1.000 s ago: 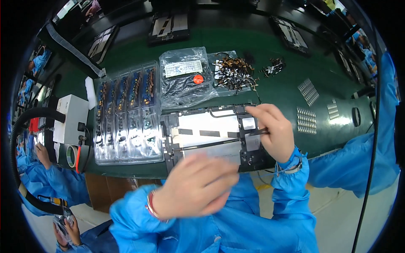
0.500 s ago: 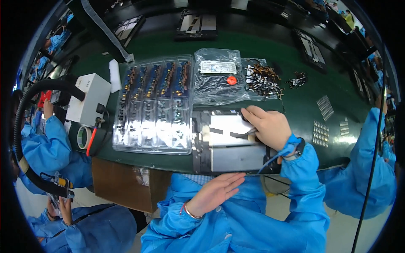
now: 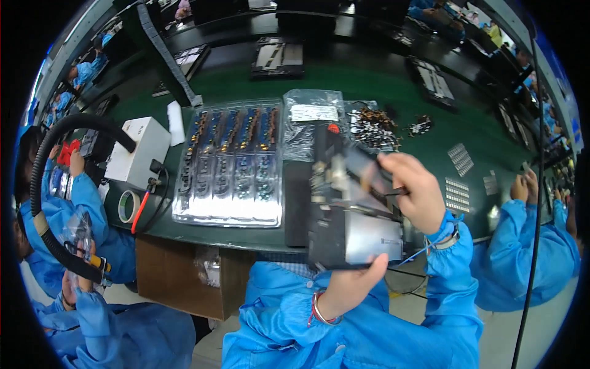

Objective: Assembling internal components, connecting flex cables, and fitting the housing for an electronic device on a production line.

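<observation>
A flat black electronic device [image 3: 372, 237] with an open back and a silver battery block is tilted up off the bench, partly smeared by motion. My left hand [image 3: 356, 286] grips its near edge, thumb on top and fingers hidden underneath. My right hand [image 3: 415, 187] is closed at the far right of the device. A thin dark tool [image 3: 396, 192] pokes out between its fingers; its exact kind is unclear. Beside the device's left edge, a dark flat slab [image 3: 298, 203] lies on the green bench.
To the left lies a clear plastic tray [image 3: 227, 215] of small circuit boards. Beyond are a clear bag [image 3: 312, 111] and a heap of small flex parts [image 3: 372, 129]. A white box [image 3: 138, 150], tape roll [image 3: 128, 206] and black hose [image 3: 34, 184] stand left. Co-workers sit on both sides.
My left hand has come up from my lap and taken hold of the device. The device has been lifted and tilted, baring the dark slab. My head view has shifted slightly.
</observation>
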`<action>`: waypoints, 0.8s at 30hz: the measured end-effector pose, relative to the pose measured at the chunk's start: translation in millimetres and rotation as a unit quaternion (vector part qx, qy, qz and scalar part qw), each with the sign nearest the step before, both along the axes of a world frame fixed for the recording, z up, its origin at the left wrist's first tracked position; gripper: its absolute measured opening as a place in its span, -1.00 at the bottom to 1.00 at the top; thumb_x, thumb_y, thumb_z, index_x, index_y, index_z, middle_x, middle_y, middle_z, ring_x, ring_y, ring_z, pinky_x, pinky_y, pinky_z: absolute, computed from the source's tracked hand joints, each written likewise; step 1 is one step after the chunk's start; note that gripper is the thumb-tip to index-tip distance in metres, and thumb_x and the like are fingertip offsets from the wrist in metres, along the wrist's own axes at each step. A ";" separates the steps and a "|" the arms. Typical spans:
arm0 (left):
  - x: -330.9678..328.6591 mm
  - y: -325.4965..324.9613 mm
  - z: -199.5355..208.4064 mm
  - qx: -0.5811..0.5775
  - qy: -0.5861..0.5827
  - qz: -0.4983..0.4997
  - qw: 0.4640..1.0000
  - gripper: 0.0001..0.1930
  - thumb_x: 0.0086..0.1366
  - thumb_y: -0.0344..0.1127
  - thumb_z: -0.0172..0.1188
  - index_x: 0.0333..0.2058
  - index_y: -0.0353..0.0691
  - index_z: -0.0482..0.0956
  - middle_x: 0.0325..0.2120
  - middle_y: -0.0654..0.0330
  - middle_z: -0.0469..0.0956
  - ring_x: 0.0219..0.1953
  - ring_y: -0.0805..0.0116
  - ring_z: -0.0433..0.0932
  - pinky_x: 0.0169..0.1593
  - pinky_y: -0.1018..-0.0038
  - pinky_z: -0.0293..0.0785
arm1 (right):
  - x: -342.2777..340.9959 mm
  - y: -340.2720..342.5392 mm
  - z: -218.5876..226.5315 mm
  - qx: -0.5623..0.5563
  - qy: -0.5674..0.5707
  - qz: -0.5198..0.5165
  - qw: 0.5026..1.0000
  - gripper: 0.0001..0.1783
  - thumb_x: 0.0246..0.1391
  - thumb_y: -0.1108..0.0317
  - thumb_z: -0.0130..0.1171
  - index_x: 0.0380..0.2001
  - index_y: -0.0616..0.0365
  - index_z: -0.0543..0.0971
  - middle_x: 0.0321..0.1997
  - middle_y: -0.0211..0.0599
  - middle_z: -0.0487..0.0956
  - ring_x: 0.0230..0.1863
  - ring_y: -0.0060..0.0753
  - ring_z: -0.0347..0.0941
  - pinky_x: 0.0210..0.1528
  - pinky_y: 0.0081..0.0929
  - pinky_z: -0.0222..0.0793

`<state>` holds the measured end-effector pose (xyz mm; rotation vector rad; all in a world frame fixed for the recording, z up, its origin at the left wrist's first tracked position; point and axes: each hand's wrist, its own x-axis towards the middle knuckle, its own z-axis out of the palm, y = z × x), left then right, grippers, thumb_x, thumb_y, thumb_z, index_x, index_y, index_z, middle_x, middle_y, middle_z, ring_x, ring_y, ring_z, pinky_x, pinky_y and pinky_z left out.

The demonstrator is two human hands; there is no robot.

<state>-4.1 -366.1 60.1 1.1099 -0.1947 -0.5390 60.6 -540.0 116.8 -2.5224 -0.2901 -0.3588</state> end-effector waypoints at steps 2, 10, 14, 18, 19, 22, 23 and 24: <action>13.8 1.1 38.7 0.118 -0.335 0.042 0.934 -0.41 -0.06 -0.47 0.27 0.02 -0.31 0.33 -0.06 0.05 0.30 -0.01 0.22 0.31 0.00 0.38 0.30 | -13.4 3.1 12.8 0.134 -0.104 -0.031 0.985 -0.66 0.00 0.61 -0.09 -0.09 0.29 0.43 -0.05 0.00 0.43 -0.13 -0.31 0.43 -0.12 -0.60 0.31; 8.6 -24.8 50.6 0.303 -0.566 0.157 0.750 -0.34 -0.26 -0.49 0.31 -0.04 0.01 0.46 -0.03 0.04 0.25 0.02 -0.06 0.26 0.01 0.21 0.27 | -9.1 4.5 16.1 0.065 -0.129 -0.082 0.986 -0.58 -0.07 0.63 -0.06 -0.06 0.23 0.42 -0.03 -0.05 0.42 -0.20 -0.30 0.45 -0.18 -0.58 0.34; 7.0 -28.7 42.3 0.382 -0.581 0.190 0.693 -0.29 -0.36 -0.47 0.27 -0.05 0.06 0.47 -0.04 0.08 0.26 0.01 0.01 0.23 -0.04 0.20 0.22 | -8.0 4.8 22.5 0.053 -0.120 -0.090 0.987 -0.53 -0.12 0.64 -0.04 -0.04 0.19 0.41 -0.02 -0.08 0.42 -0.23 -0.30 0.46 -0.22 -0.56 0.37; 9.2 -28.7 41.9 0.386 -0.588 0.187 0.686 -0.29 -0.36 -0.50 0.27 -0.05 0.05 0.47 -0.03 0.07 0.24 0.01 0.00 0.23 -0.02 0.20 0.23 | -9.2 5.9 28.8 0.037 -0.107 -0.097 0.989 -0.48 -0.16 0.65 -0.03 -0.02 0.15 0.41 -0.01 -0.10 0.41 -0.27 -0.29 0.47 -0.26 -0.55 0.39; 11.2 -25.0 42.1 0.387 -0.588 0.179 0.688 -0.28 -0.35 -0.51 0.27 -0.04 0.05 0.47 -0.03 0.07 0.23 0.01 -0.01 0.22 -0.01 0.22 0.24 | -7.4 8.9 27.6 0.039 -0.104 -0.091 0.990 -0.47 -0.17 0.65 -0.02 -0.02 0.14 0.41 -0.01 -0.11 0.41 -0.28 -0.29 0.48 -0.27 -0.54 0.39; 18.5 -15.7 46.0 0.247 -0.494 0.134 0.823 -0.41 -0.13 -0.43 0.27 -0.02 0.08 0.45 -0.07 0.14 0.26 -0.05 0.12 0.29 -0.01 0.30 0.26 | -6.8 15.4 24.7 0.041 -0.104 -0.077 0.991 -0.43 -0.20 0.66 -0.01 0.00 0.11 0.40 0.00 -0.13 0.41 -0.31 -0.29 0.49 -0.30 -0.53 0.41; 23.1 -11.1 40.6 0.158 -0.437 0.077 0.882 -0.35 -0.19 -0.47 0.30 0.00 0.00 0.43 -0.07 0.09 0.23 -0.10 0.09 0.32 -0.02 0.33 0.28 | -7.5 16.9 23.5 0.042 -0.105 -0.073 0.991 -0.42 -0.21 0.66 -0.01 0.00 0.10 0.40 0.00 -0.14 0.41 -0.31 -0.29 0.49 -0.31 -0.53 0.42; 27.2 -6.6 43.6 0.112 -0.402 0.073 0.906 -0.42 -0.16 -0.46 0.29 -0.04 -0.17 0.44 -0.15 0.05 0.29 -0.13 0.11 0.37 -0.06 0.36 0.34 | -7.4 17.9 23.0 0.044 -0.107 -0.069 0.991 -0.41 -0.22 0.67 0.00 0.01 0.09 0.40 0.00 -0.14 0.41 -0.32 -0.29 0.49 -0.32 -0.53 0.42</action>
